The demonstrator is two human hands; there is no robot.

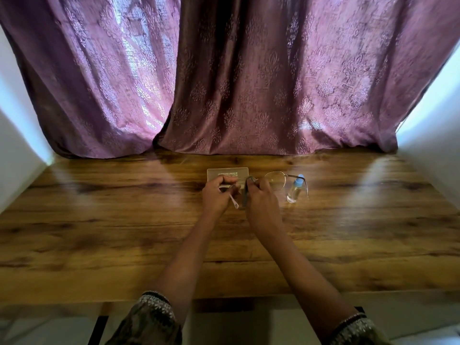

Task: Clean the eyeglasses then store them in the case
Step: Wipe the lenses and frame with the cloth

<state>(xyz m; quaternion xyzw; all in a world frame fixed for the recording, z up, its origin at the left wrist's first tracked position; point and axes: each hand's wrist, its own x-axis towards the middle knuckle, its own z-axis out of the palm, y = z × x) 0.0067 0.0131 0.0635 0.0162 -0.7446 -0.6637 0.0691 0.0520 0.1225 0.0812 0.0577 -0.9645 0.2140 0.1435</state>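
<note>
Thin gold-framed eyeglasses (pixel 275 180) are held above the wooden table (pixel 124 220), temples unfolded. My left hand (pixel 217 195) grips the left side of the frame, one temple tip sticking out below it. My right hand (pixel 261 202) pinches a dark grey cloth (pixel 246 192) around the left lens. The right lens and right temple are uncovered. A translucent beige case (pixel 227 173) lies flat just behind my hands, partly hidden by them.
A small clear spray bottle (pixel 295 189) with a blue cap stands right of the glasses, close behind the right temple. Purple patterned curtains (pixel 249 83) hang along the table's far edge. White walls flank both sides.
</note>
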